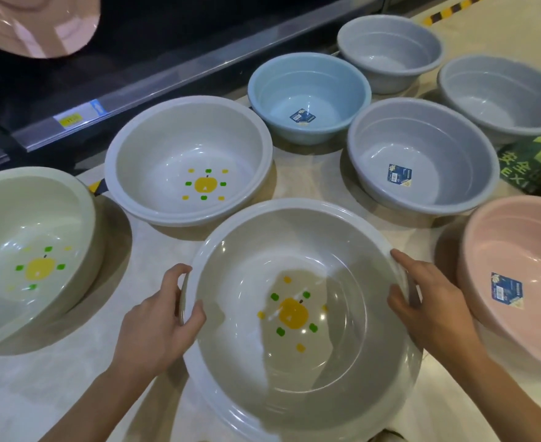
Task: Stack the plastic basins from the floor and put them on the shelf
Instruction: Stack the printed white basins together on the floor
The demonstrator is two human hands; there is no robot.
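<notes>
pink basin (514,282) cropped right, price tag (71,120) blurred

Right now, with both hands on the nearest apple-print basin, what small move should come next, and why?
Probably lift it and nest it into the apple-print basin behind. Left hand and right hand already grip opposite rims of the near basin, and that neighbour looks like the same pattern and size.

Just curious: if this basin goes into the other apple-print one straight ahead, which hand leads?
Probably the left hand: it grips the held basin's rim nearest the apple-print basin.
</notes>
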